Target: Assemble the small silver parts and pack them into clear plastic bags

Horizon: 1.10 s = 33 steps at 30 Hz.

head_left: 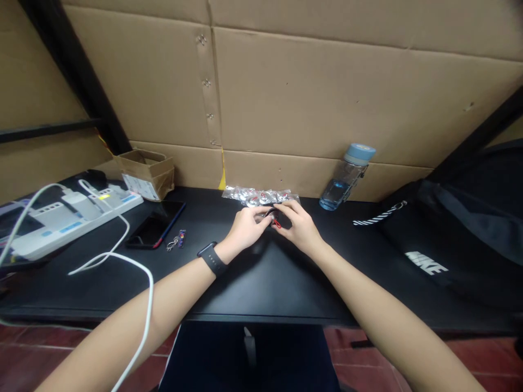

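Both hands meet over the middle of the black table point(269, 283), fingers bent round a small dark curved item point(270, 212) with a red loop point(277, 223) hanging from it. My left hand point(248, 227), a dark watch on its wrist, pinches the item from the left. Closed on its right side is my right hand point(300, 226), the red loop beside its thumb. The fingers cover much of the item, so its exact kind is unclear. Just behind the hands lie several clear plastic packets point(261, 196) with shiny round pieces and red bits inside.
A water bottle point(341, 179) stands at the back right, near a black bag point(445, 245). To the left are a phone point(155, 224), a keychain point(177, 240), an open cardboard box point(149, 174) and a white power strip point(77, 223). Its white cable point(150, 294) crosses above my left forearm.
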Available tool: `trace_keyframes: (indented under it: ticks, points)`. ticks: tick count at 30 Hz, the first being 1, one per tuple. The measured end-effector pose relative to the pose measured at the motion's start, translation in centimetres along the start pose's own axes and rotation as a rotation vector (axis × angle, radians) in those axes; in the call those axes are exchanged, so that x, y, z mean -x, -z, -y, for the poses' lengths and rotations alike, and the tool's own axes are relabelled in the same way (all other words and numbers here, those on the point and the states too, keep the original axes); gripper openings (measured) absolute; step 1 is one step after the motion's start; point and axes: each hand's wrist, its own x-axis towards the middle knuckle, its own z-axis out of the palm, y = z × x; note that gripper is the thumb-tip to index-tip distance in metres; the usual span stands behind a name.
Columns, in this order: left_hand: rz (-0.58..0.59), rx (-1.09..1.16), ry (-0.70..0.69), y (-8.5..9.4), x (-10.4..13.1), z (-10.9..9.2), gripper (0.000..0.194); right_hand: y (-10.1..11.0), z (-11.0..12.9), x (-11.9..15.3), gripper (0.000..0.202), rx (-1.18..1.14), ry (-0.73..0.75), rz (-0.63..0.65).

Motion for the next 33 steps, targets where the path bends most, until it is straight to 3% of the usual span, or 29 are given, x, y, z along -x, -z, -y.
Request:
trace_keyframes:
  ticks: [6,13,22,28,30,33]
  points:
    - [-0.034,-0.072,0.016,0.0,-0.1,0.5,0.03,-0.8,-0.3,0.2,0.06,0.032,0.091,0.03]
    - [-0.031,-0.094,0.021,0.0,0.0,0.6,0.027,-1.2,-0.5,0.3,0.064,0.031,0.093,0.06]
    - [0.068,-0.15,-0.019,0.7,-0.1,-0.2,0.027,-0.5,0.2,0.0,0.048,0.016,0.037,0.09]
    - [-0.164,-0.467,-0.268,3.1,-1.2,-0.8,0.029,0.1,-0.4,-0.1,0.046,-0.109,-0.001,0.068]
    - [-0.127,-0.499,-0.308,4.2,-1.8,0.0,0.034,0.3,-0.7,-0.2,0.047,-0.141,-0.031,0.071]
    - [0.078,-0.524,-0.267,5.2,-2.3,1.7,0.039,0.9,-1.0,-0.4,0.052,-0.176,-0.1,0.067]
